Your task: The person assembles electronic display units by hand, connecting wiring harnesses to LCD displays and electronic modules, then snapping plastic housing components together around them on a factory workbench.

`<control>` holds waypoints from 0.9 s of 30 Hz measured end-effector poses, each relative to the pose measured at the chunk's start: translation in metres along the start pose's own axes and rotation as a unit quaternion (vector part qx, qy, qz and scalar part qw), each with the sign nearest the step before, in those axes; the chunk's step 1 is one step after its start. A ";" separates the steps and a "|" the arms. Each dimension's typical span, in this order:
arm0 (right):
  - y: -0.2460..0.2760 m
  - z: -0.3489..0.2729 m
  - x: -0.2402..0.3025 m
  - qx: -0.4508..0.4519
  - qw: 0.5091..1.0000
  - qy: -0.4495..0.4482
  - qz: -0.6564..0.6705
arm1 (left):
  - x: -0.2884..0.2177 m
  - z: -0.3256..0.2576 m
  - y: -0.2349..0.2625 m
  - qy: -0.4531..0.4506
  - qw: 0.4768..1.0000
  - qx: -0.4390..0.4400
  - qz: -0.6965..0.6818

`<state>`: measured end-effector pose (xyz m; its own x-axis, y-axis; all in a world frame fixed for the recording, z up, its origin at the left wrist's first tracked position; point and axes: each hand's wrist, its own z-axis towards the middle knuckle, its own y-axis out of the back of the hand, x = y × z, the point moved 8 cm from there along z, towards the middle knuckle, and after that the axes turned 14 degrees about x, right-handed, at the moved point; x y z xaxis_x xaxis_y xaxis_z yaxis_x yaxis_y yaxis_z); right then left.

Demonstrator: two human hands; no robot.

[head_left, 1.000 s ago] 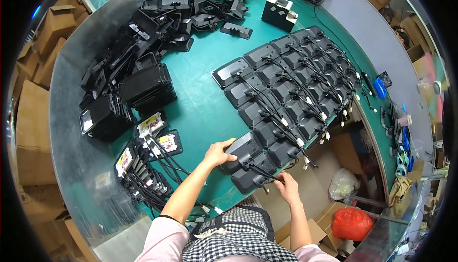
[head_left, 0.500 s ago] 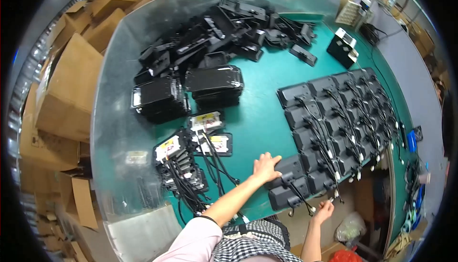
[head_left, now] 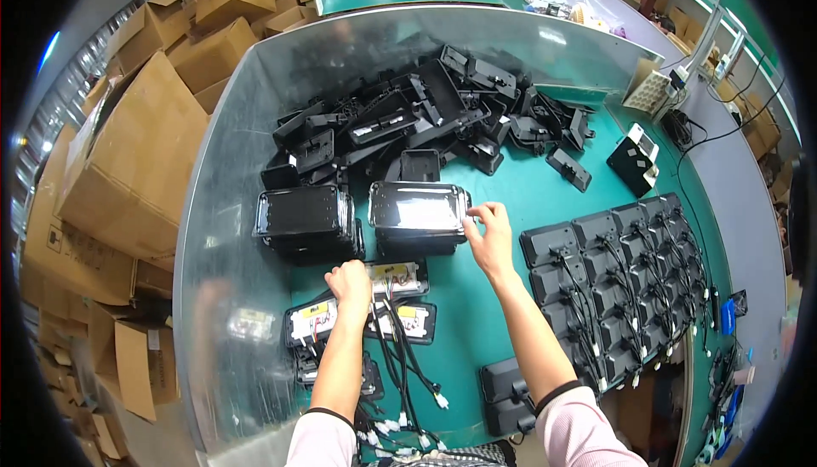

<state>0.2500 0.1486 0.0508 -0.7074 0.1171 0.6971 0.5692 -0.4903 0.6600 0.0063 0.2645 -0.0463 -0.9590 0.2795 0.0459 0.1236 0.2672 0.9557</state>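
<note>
My left hand (head_left: 349, 287) is curled closed above a group of open black housings with pale insides and wires; its fingertips are hidden, so what it holds does not show. A wired housing (head_left: 311, 322) lies beside that wrist, with another wired housing (head_left: 402, 277) just to the right. Black cables (head_left: 396, 352) with white plugs trail from the group toward me. My right hand (head_left: 491, 242) has thumb and fingers apart at the right edge of a stack of glossy black covers (head_left: 419, 205). Left of it stands a second stack of covers (head_left: 305, 213).
A heap of loose black plastic parts (head_left: 400, 110) fills the back of the green table. Rows of closed black housings with cables (head_left: 587, 267) lie on the right. Behind them stands a black-and-white box (head_left: 634, 161). Cardboard boxes (head_left: 128, 161) are piled beyond the metal side wall (head_left: 225, 212).
My left hand has moved from the housings on the right to the wired group. My right hand has left the cable ends at the front edge and reached up to the cover stack. The view has shifted.
</note>
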 end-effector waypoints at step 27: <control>0.060 -0.259 -0.097 -0.115 0.725 -0.287 0.615 | 0.057 -0.189 0.082 -0.153 0.600 -0.100 -0.779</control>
<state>0.2444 -0.1162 -0.0501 0.6063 -0.2227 0.7634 0.4896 -0.6519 -0.5790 -0.0860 0.1284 0.0900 0.2237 -0.0012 -0.9747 -0.9241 0.3178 -0.2124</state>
